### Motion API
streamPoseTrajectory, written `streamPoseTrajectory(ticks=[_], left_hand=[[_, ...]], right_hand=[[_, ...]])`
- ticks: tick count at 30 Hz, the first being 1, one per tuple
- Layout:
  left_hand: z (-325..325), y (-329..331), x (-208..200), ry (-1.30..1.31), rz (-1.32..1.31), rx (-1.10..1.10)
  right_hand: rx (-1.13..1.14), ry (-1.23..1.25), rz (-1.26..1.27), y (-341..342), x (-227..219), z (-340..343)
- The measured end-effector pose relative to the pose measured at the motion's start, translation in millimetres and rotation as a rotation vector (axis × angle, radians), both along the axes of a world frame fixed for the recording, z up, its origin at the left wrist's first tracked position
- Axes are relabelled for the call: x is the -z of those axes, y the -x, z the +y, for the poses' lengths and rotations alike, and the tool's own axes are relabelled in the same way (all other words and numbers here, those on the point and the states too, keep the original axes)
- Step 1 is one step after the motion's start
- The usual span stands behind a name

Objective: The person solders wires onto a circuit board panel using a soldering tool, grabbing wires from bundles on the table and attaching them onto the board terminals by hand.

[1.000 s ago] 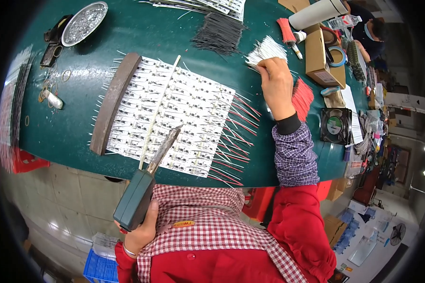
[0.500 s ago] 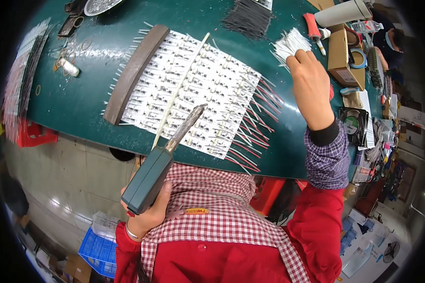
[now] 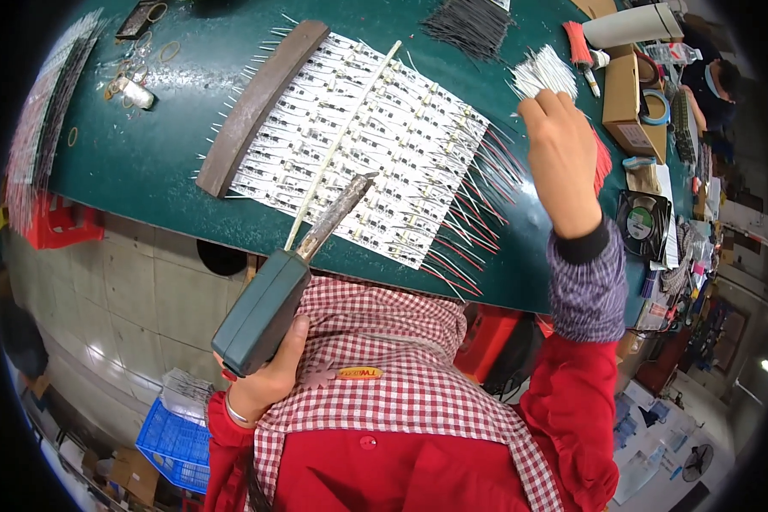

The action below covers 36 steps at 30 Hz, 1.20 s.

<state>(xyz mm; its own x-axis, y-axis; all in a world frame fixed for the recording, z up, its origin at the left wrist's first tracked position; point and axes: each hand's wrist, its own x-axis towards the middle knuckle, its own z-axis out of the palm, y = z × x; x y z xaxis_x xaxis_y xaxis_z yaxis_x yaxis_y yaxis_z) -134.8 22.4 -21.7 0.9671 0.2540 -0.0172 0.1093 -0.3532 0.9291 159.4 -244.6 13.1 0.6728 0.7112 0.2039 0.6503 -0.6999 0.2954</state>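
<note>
My left hand (image 3: 269,384) is wrapped round the dark green body of a soldering gun (image 3: 264,311). Its long, stained metal tip points up and away, over a white panel of small circuit boards (image 3: 363,154). Red, white and black wires (image 3: 465,226) stick out from the panel's right side. A curved brown bar (image 3: 260,111) lies along its left side, and a thin pale stick (image 3: 341,145) crosses it. At the right my right hand (image 3: 563,162) has its fingers curled together beside a pile of white wires (image 3: 544,72); what its fingertips hold, if anything, is hidden.
Black wires (image 3: 465,30) lie at the far edge of the green table (image 3: 179,162); red wires (image 3: 602,162) lie past my right hand. A cardboard box (image 3: 627,102), tape and a small fan (image 3: 640,224) stand at the right. Wired strips (image 3: 55,111) and rubber bands (image 3: 169,51) are at the left.
The view has shifted, so the panel and table sit higher and further right. My right hand has drawn slightly back from the white wires. The soldering gun stays in my left hand.
</note>
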Motion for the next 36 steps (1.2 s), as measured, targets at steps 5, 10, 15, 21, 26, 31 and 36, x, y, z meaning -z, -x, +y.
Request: streamPoseTrajectory(ticks=[5, 10, 15, 21, 26, 31, 36], left_hand=[[-1.7, -4.5, -4.3, 0.241, 0.160, -0.105], [0.9, -3.5, -8.0, 0.159, 0.122, -0.035], [3.1, -7.6, -9.1, 0.110, 0.086, 0.034], [2.6, -15.5, -16.0, 0.085, 0.105, 0.120], [0.9, -17.5, -18.2, 0.112, 0.157, 0.126], [2.3, -16.8, -16.2, 0.000, 0.133, 0.187], [1.8, -9.9, -8.8, -0.001, 0.076, 0.158]], right_hand=[[-0.115, -0.675, 0.410, 82.7, 4.5, 30.5], [-0.099, -0.751, 0.486, 119.1, 28.3, 41.7], [-0.068, -0.735, 0.450, 127.8, 35.1, 44.7], [-0.070, -0.688, 0.429, 129.3, 35.5, 43.4], [-0.068, -0.651, 0.440, 129.5, 32.4, 44.0], [-0.056, -0.619, 0.438, 131.3, 32.8, 44.7], [-0.068, -0.603, 0.430, 130.5, 30.3, 45.5]])
